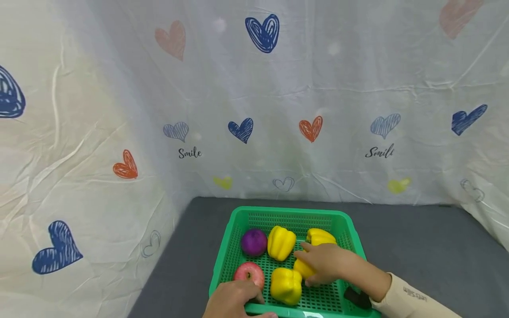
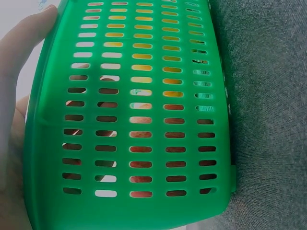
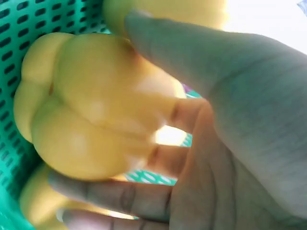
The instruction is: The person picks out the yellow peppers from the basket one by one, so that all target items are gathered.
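Nearest the camera, with the left hand [image 1: 234, 300] closed over the near rim of the green basket [image 1: 294, 210]. Backed by a white cloth [image 1: 278, 101] printed with hearts; set on a dark grey surface [image 1: 417, 247]. Inside the basket, right of centre, gripping the held yellow pepper [image 1: 304, 267] between thumb and fingers of the right hand [image 1: 324, 261]; largely hidden under that hand from above. Surrounded by the front pepper [image 1: 286, 286], the back-left pepper [image 1: 281, 244] and the back-right pepper [image 1: 320, 236], likewise yellow. At near left, filled by a pinkish-red apple [image 1: 249, 273] close to the left hand; behind that, by a purple round item [image 1: 254, 242] just beside the back-left pepper.
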Available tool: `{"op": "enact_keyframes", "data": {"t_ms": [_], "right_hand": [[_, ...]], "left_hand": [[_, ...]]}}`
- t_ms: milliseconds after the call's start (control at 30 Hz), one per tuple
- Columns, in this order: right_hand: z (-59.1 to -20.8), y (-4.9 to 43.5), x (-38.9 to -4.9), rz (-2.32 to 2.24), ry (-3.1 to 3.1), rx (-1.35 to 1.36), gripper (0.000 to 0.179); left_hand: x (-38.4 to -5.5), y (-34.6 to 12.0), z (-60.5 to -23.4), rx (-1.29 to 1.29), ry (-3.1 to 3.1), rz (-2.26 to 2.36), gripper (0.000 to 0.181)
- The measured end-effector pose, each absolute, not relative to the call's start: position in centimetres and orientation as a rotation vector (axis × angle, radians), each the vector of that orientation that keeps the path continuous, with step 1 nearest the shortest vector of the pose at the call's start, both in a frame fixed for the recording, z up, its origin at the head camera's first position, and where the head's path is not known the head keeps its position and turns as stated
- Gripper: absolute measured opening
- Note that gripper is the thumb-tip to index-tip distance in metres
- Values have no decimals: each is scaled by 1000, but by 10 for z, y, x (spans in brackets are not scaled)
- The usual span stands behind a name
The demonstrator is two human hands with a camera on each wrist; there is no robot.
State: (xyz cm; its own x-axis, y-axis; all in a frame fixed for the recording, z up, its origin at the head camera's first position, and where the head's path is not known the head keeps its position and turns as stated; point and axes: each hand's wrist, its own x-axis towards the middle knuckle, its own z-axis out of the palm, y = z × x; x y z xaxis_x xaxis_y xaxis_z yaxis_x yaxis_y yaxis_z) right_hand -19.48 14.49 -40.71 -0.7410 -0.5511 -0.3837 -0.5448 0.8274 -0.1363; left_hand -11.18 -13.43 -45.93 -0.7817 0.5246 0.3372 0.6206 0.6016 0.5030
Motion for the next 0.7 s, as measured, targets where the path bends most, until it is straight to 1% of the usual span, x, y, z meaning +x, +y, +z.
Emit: {"op": "enact_keyframes", "data": {"t_ms": [167, 400, 567, 700], "right_hand": [[-412, 141, -199, -1, 2593, -850, 64], [-415, 137, -202, 71, 2586, -924, 68], [-415, 136, -200, 113, 2588, -980, 62], [-415, 138, -199, 76, 2554, -964, 57]], "left_hand": [[-112, -134, -462, -954, -2622, -949, 26], [-113, -135, -462, -966, -2650, -936, 26], [-112, -135, -459, -978, -2646, -927, 26], [-112, -133, -458, -968, -2649, -908, 28]]}}
